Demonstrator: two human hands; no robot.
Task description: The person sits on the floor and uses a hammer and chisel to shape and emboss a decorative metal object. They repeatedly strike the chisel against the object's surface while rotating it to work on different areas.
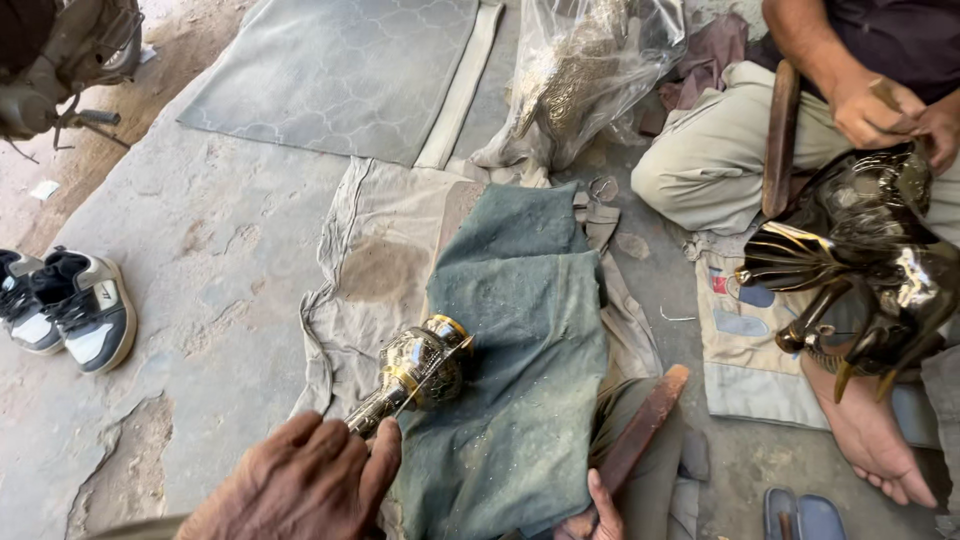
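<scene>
Brass ornament point(418, 372) gripped by left hand point(300, 480), seemingly over green cloth point(520, 350)

The brass vase point(420, 370) is ornate, black with gold bands, lying tilted on its side, bulb pointing far-right. It rests near centre on a green cloth's left edge. The wooden stick point(640, 430) lies slanted just right of it.

We see a black & gold engraved metal finial point(420, 372) on a dusty teal cloth point(520, 350); far left, a grey quatrefoil-patterned mat point(340, 70); left, black/white/grey sneakers point(65, 308).
</scene>
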